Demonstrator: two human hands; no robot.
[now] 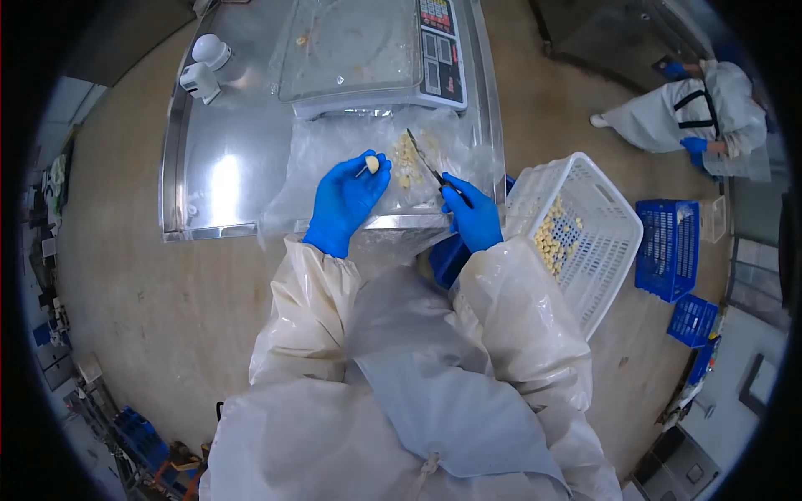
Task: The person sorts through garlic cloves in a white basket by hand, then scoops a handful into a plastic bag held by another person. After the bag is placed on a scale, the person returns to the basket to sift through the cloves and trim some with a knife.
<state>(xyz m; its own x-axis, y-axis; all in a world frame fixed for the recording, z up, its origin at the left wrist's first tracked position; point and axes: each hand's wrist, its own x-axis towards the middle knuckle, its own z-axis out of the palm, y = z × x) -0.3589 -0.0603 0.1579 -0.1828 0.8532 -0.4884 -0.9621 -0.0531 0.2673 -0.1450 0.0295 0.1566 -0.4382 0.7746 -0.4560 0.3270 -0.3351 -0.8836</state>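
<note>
My left hand (347,196), in a blue glove, is closed on a small pale-yellow, mushroom-shaped piece (373,164) held up at the fingertips. My right hand (473,213), also blue-gloved, grips the black handle of a knife (426,159), whose narrow dark blade points up and to the left. Between the hands, pale crumbs and trimmings (407,160) lie on a clear plastic sheet (301,171) at the table's front edge. The blade's tip is over these scraps, apart from the piece in my left hand.
A digital scale (359,104) stands on the steel table (200,167), with a white device (200,82) to its left. At right, a tilted white basket (614,209) holds many pale pieces (553,238). Blue crates (666,250) and a person in white (693,113) are farther right.
</note>
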